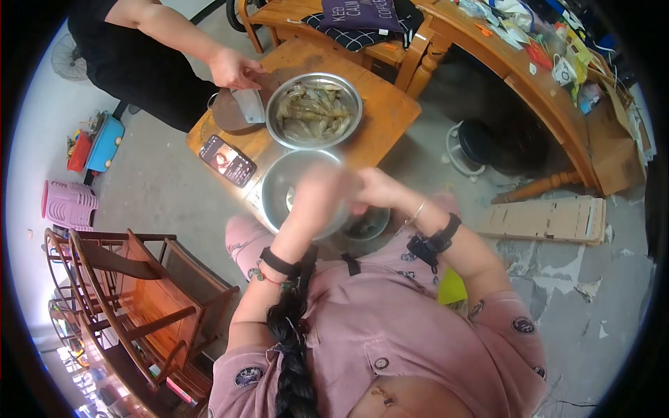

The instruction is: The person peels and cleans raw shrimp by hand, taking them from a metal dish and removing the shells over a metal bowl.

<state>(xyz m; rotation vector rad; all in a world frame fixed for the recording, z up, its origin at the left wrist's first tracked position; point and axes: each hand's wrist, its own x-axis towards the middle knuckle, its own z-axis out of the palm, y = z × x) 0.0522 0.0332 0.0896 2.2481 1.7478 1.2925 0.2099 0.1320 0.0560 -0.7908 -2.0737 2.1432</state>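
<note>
My left hand [323,198], smeared by motion, is over the large metal bowl [273,164] near the table's front edge. Meeting it from the right is my right hand [376,188], its fingers curled in and partly hidden; whatever they grip cannot be made out. A small pale piece [290,198] shows inside the large bowl. Just beyond stands a metal basin [357,104] full of raw, greyish shrimp [313,110]. A smaller bowl [369,224] is partly covered below my right hand.
Across the wooden table [387,104], another person's hand [237,67] is at a cleaver [248,106] on a round chopping board [226,115]. A phone [228,161] lies at the left edge. Wooden chairs [150,299] stand left; a stool [477,143] is to the right.
</note>
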